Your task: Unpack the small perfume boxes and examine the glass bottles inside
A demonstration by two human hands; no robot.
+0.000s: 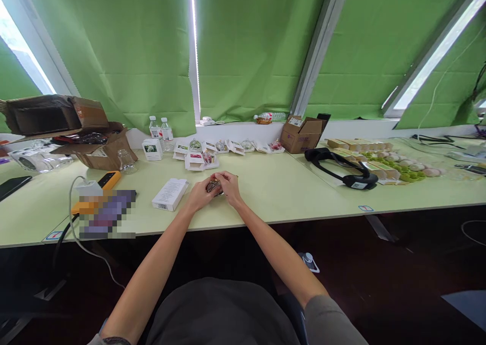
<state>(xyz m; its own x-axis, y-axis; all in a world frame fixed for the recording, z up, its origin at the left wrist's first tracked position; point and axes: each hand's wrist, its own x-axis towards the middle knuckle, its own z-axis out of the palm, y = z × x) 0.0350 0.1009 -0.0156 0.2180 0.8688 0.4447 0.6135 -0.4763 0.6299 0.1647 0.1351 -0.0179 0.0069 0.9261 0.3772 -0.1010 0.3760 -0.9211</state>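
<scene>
My left hand (200, 195) is closed around a small round shiny ornament (214, 186), glassy with dark and golden parts, just above the table's front part. From the other side my right hand (230, 185) pinches at its top; the fingers hide much of it, and what exactly they grip is too small to make out. Left of my hands lies a white carton (170, 194) with a barcode on its near side. Beyond them, several opened white boxes with pictures (195, 160) stand in a row, with small round ornaments (195, 144) in or beside them.
Cardboard boxes (99, 155) and an orange power strip (110, 180) with a white cable are on the left. Two bottles (166, 129) stand at the back. To the right are a brown box (299, 133), a black headset (343, 168) and trays of green and pale balls (412, 170).
</scene>
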